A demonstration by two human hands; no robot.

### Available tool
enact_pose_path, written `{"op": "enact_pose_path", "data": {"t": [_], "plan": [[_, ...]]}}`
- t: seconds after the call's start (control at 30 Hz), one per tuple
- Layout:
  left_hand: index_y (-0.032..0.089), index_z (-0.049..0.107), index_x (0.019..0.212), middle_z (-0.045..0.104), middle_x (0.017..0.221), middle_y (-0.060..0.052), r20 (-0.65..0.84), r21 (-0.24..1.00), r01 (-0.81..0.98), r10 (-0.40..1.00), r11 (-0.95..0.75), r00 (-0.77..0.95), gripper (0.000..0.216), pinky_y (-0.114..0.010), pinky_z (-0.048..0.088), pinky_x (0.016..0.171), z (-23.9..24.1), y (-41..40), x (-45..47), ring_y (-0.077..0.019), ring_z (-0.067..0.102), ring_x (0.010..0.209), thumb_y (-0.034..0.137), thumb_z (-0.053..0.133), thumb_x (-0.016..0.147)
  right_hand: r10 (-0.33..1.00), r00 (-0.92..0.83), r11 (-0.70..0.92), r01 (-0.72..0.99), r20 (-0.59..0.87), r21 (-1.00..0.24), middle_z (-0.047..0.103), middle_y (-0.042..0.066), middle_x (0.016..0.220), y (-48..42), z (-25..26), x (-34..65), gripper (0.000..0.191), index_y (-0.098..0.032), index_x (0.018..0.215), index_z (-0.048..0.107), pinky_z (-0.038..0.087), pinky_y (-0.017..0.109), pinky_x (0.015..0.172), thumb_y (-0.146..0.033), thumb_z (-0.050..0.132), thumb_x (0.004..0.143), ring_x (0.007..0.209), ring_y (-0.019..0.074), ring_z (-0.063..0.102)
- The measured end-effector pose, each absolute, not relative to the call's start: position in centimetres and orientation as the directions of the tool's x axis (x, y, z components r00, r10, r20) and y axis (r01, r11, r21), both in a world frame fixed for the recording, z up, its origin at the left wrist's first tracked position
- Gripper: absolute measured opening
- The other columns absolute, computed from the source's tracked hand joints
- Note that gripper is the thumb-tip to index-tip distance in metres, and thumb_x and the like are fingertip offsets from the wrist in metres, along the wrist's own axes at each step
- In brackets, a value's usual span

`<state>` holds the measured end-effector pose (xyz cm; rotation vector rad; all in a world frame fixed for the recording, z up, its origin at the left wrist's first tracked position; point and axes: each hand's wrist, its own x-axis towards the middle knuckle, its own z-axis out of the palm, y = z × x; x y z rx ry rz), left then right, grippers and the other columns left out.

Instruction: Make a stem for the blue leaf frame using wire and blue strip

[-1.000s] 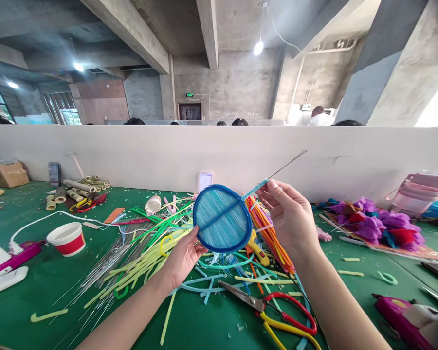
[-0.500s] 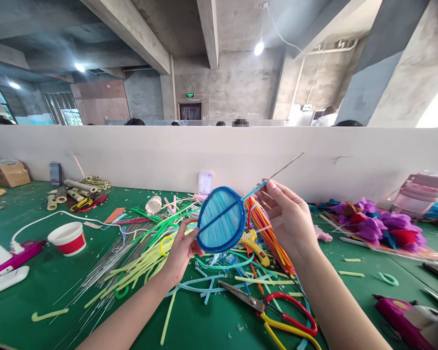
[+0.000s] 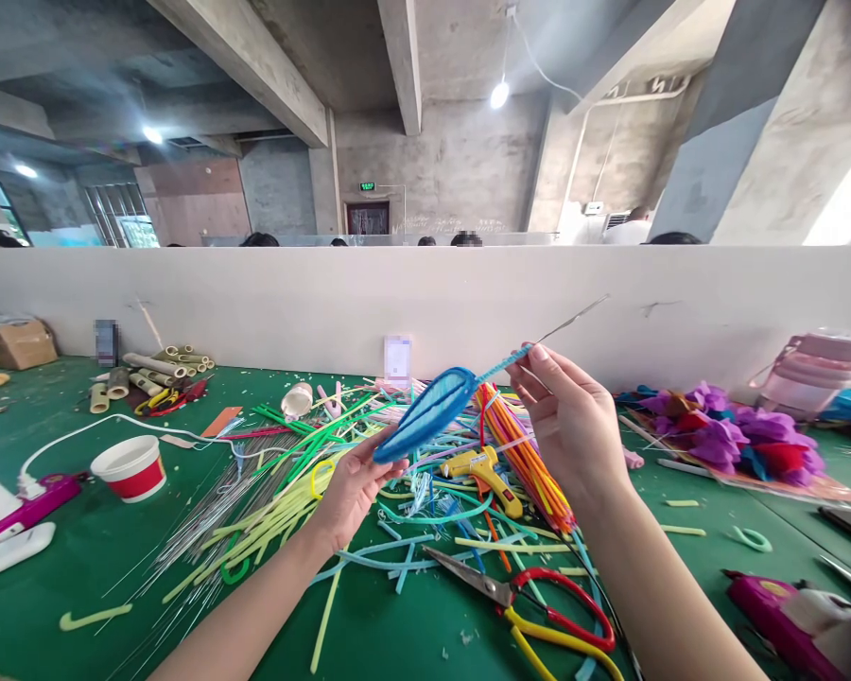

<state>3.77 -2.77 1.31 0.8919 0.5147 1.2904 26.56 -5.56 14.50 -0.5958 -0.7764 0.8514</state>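
Observation:
Between my hands, above the table, is a blue leaf-shaped piece with a dark blue rim, turned nearly edge-on. My left hand pinches its lower left end between thumb and fingers. A light blue wrapped stem runs from its other end up to the right, where the thumb and fingertips of my right hand close on it. Bare thin wire sticks out beyond those fingers. Below lie a yellow glue gun, a bundle of orange strips and open scissors with red and yellow handles.
Pale yellow strips and thin wires spread across the green table. At left stand a paper cup and a magenta power strip; bamboo pieces lie behind. Purple crinkled flowers sit at right. A white partition borders the back.
The blue leaf-shaped piece has rotated from showing its broad face to nearly edge-on. My right hand has shifted slightly right with the stem; my left hand still pinches the lower end.

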Motion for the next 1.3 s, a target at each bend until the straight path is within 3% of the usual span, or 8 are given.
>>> {"op": "enact_pose_path", "data": {"t": [0.07,0.17,0.33,0.5,0.8,1.03,1.1,1.3], "plan": [[0.014,0.074,0.081,0.077,0.082,-0.008,0.111,0.777,-0.627,0.971,0.049,0.213,0.022,-0.029,0.055,0.080,1.3,-2.6,3.7,-0.0164,0.071,0.075,0.029,0.087,0.071,0.836,0.420,0.526,-0.432,0.353,-0.732,0.075,-0.001,0.082,-5.6,14.5,26.6,0.014,-0.021,0.080,0.079,0.058,0.020,0.077,-0.026,0.087,0.070,0.078,0.0119,0.072],[0.015,0.063,0.063,0.065,0.058,0.000,0.077,0.769,-0.635,0.975,0.074,0.208,0.035,-0.024,0.051,0.057,1.3,-2.3,3.7,-0.0113,0.060,0.053,0.040,0.084,0.073,0.841,0.412,0.520,-0.434,0.351,-0.736,0.076,-0.001,0.081,-5.5,14.3,26.5,0.014,-0.021,0.079,0.080,0.058,0.021,0.077,-0.027,0.088,0.069,0.077,0.0120,0.072],[0.016,0.067,0.092,0.073,0.083,-0.004,0.011,0.768,-0.631,0.983,0.109,0.183,0.027,-0.023,0.055,0.059,1.4,-2.2,3.9,-0.0143,0.068,0.069,0.033,0.081,0.078,0.871,0.345,0.481,-0.446,0.351,-0.755,0.076,-0.001,0.078,-5.5,14.0,25.9,0.018,-0.021,0.082,0.080,0.058,0.023,0.078,-0.030,0.088,0.068,0.077,0.0128,0.072],[0.021,0.063,0.103,0.072,0.082,0.001,0.027,0.775,-0.627,0.988,0.076,0.153,0.039,-0.018,0.053,0.054,1.4,-2.3,3.9,-0.0110,0.066,0.063,0.026,0.086,0.072,0.883,0.311,0.462,-0.437,0.352,-0.772,0.076,-0.001,0.080,-5.4,13.8,25.7,0.019,-0.021,0.082,0.080,0.058,0.022,0.077,-0.031,0.089,0.068,0.075,0.0119,0.071],[0.009,0.074,0.097,0.075,0.088,-0.009,0.000,0.719,-0.676,0.973,0.161,0.231,0.020,-0.021,0.057,0.064,1.9,-2.5,3.7,-0.0141,0.069,0.072,0.021,0.071,0.082,0.894,0.338,0.431,-0.471,0.294,-0.770,0.074,-0.002,0.078,-5.1,13.9,26.4,0.017,-0.023,0.082,0.078,0.057,0.022,0.071,-0.031,0.088,0.070,0.075,0.0130,0.071],[0.010,0.070,0.077,0.073,0.084,-0.010,-0.019,0.653,-0.721,0.957,0.231,0.289,0.011,-0.021,0.058,0.069,2.6,-3.0,3.1,-0.0111,0.066,0.068,0.002,0.066,0.071,0.869,0.391,0.471,-0.471,0.302,-0.746,0.076,-0.001,0.080,-5.0,14.3,27.2,0.012,-0.022,0.080,0.078,0.057,0.020,0.072,-0.028,0.085,0.073,0.079,0.0127,0.073],[0.011,0.068,0.076,0.072,0.078,-0.008,-0.019,0.653,-0.722,0.958,0.229,0.287,0.005,-0.020,0.057,0.063,2.5,-2.9,3.3,-0.0097,0.064,0.062,0.007,0.071,0.076,0.870,0.394,0.470,-0.478,0.297,-0.742,0.075,-0.001,0.079,-5.0,14.3,27.2,0.011,-0.021,0.079,0.078,0.057,0.019,0.072,-0.027,0.084,0.073,0.078,0.0120,0.073],[0.014,0.057,0.065,0.056,0.056,0.003,-0.036,0.676,-0.693,0.951,0.250,0.308,0.034,-0.019,0.046,0.042,2.1,-2.6,3.7,-0.0076,0.053,0.046,0.033,0.082,0.078,0.863,0.387,0.485,-0.455,0.325,-0.747,0.075,-0.001,0.079,-5.0,14.3,26.9,0.010,-0.021,0.077,0.078,0.057,0.020,0.078,-0.027,0.084,0.072,0.077,0.0121,0.072]]}}
